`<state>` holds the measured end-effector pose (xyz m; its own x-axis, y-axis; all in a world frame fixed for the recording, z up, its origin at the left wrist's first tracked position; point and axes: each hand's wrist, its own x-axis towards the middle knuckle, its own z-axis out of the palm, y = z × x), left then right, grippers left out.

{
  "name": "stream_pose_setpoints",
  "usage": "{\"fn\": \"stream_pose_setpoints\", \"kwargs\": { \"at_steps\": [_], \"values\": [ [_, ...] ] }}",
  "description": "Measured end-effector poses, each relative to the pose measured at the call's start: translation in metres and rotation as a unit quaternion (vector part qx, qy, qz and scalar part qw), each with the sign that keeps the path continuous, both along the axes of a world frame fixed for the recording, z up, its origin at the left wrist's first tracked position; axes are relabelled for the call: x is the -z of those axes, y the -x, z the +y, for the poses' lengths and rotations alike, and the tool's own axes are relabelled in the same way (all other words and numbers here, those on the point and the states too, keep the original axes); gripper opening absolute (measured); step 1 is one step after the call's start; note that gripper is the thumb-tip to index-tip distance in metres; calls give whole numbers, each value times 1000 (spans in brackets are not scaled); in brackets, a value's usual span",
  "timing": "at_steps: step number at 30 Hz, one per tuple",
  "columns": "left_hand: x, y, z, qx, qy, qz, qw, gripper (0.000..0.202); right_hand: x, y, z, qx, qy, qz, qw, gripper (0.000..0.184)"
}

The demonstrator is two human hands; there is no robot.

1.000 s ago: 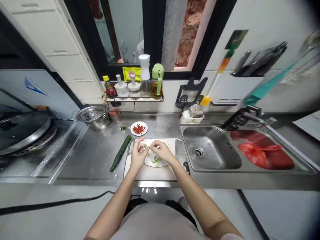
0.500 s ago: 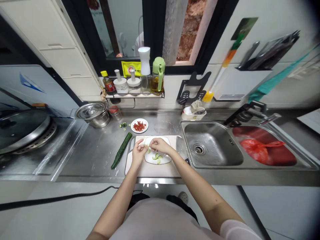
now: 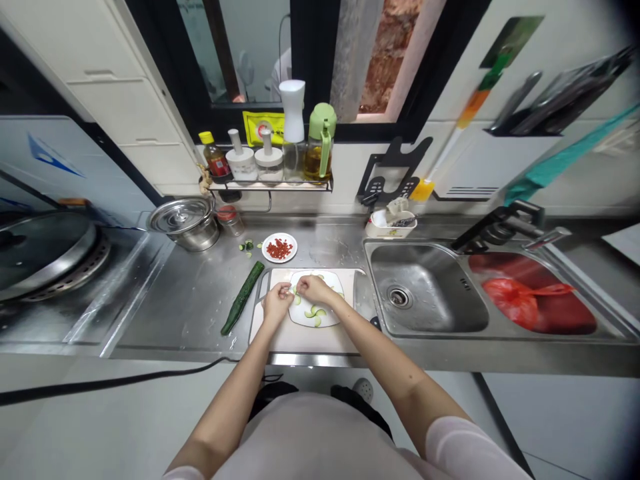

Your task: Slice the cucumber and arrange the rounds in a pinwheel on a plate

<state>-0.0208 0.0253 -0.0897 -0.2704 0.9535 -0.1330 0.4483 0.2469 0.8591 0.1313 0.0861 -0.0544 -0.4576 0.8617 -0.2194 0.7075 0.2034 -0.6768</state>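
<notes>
The steel table [image 3: 165,307] carries everything; the double sink [image 3: 440,300] holds a red bag [image 3: 510,301], its contents hard to make out. The lidded pan [image 3: 45,247] is cut off at the left edge. My hands partly cover the cutting board [image 3: 310,342]. The pot's [image 3: 197,233] lid hides its inside. On the board, the plate [image 3: 300,319] holds green slices [image 3: 315,311]. The whole cucumber [image 3: 243,299] lies just left of the board. My left hand [image 3: 277,301] and right hand [image 3: 315,289] are pinched narrow, nearly meeting over the plate; I cannot tell what they hold. The dish [image 3: 280,260] holds red bits.
</notes>
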Motion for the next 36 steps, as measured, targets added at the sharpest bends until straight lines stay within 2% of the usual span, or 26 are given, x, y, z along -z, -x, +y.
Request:
{"fn": "stream_pose_setpoints", "kwargs": {
  "at_steps": [3, 8, 18, 32, 36],
  "values": [
    [-4, -2, 0, 8, 39, 88, 995, 25, 4, 3, 0, -6, 0, -23, 1000, 15],
    [-5, -6, 3, 33, 67, 157, 985, 19, 6, 5, 2, -10, 6, -65, 998, 16],
    [1, -8, 8, 66, 46, 249, 965, 15, 15, 4, 4, -33, -14, -134, 990, 19],
    [-4, -7, 4, 96, 20, 284, 954, 17, 17, 7, 1, -44, -43, -174, 983, 18],
    [-1, -7, 5, 104, 26, 283, 953, 14, 18, 8, 1, -48, -48, -183, 981, 18]
  ]
}}
